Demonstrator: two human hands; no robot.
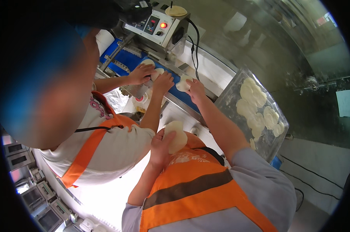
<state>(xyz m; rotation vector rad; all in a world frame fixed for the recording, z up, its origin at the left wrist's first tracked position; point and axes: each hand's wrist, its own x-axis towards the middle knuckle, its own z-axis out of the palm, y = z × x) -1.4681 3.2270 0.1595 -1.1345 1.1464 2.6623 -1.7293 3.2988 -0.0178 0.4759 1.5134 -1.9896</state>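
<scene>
My left hand (159,147) is closed around a small stack of flat, pale dough rounds (177,135), held in front of my orange apron. Stretched out ahead, my right hand (197,92) pinches a single dough round (182,84) by its edge, over the blue conveyor belt (187,99). Whether that round touches the belt I cannot tell. To the left, a co-worker's two hands (141,74) are at the same belt. They are on other pale dough rounds (156,73), whose edges are partly hidden by the fingers.
A clear plastic tray (231,92) at the right holds several overlapping dough rounds (252,94). A control box (171,33) with a lit red button stands beyond the belt, a dough round (176,11) on its top. The co-worker (105,150) stands close at my left. Black cables (197,42) hang behind the belt.
</scene>
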